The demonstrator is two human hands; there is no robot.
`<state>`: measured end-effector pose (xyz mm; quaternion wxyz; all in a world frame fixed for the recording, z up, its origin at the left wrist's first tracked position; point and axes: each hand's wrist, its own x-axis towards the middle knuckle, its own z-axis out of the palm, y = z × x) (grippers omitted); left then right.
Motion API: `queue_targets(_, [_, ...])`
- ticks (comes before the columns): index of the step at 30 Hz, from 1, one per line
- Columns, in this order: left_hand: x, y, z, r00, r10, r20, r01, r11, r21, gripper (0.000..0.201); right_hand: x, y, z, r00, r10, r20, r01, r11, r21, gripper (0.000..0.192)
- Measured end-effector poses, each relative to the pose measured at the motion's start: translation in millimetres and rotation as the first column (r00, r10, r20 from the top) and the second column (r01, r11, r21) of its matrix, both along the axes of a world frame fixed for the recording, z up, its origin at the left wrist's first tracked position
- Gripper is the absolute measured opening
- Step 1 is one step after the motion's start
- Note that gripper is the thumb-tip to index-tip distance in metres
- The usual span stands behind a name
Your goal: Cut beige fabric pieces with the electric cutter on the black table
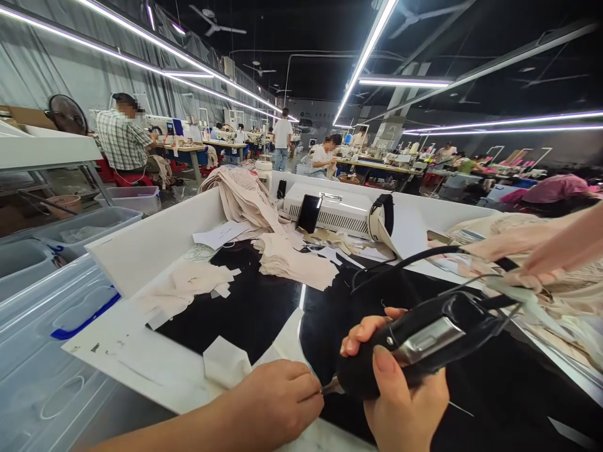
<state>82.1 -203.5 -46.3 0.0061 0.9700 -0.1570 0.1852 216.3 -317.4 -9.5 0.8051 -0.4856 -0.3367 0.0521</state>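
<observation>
My left hand (277,402) is closed on the edge of a cream fabric piece (285,339), which lies across the near edge of the black work surface. In my right hand (400,402) is a black corded handheld tool (419,339) with a shiny metal plate on its side. Its narrow metal tip points left and reaches close to my left fingertips; whether it touches the fabric is hidden by those fingers. Another cream piece (226,361) lies folded just left of the held one.
A stack of cream fabric pieces (296,260) and a loose pile (188,285) lie on the black surface (264,307). Behind stand a phone (309,213) and a white vented machine (348,210). A co-worker's arms (541,245) reach in at right over fabric. Plastic bins (51,339) stand left.
</observation>
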Motion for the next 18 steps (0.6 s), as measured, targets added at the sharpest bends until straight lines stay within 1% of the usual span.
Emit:
queue_targets(4, [-2, 6, -6.4, 0.999, 0.037, -0.001, -0.037, 0.999, -0.029, 0.015, 1, 2, -0.5, 1.000, 0.000, 0.016, 0.000, 1.000, 0.012, 0.030])
queue_targets(8, [-5, 8, -10.4, 0.997, 0.063, 0.038, -0.060, 0.996, -0.067, 0.015, 0, 3, 0.7, 1.000, -0.005, 0.010, 0.005, 1.000, 0.009, 0.030])
queue_targets(11, [-6, 7, -11.5, 0.995, 0.079, 0.062, -0.072, 0.992, -0.100, 0.015, -1, 2, 2.0, 1.000, 0.004, 0.008, -0.004, 1.000, 0.008, 0.029])
queue_targets(16, [-6, 6, -11.6, 0.994, 0.089, 0.058, -0.080, 0.988, -0.134, 0.018, -1, 1, 2.6, 1.000, 0.002, -0.017, -0.002, 1.000, 0.004, 0.030])
queue_targets(18, [-7, 7, -12.6, 0.992, 0.099, 0.083, -0.086, 0.985, -0.149, 0.018, 0, 0, 2.3, 1.000, 0.003, -0.019, -0.003, 1.000, 0.008, 0.031])
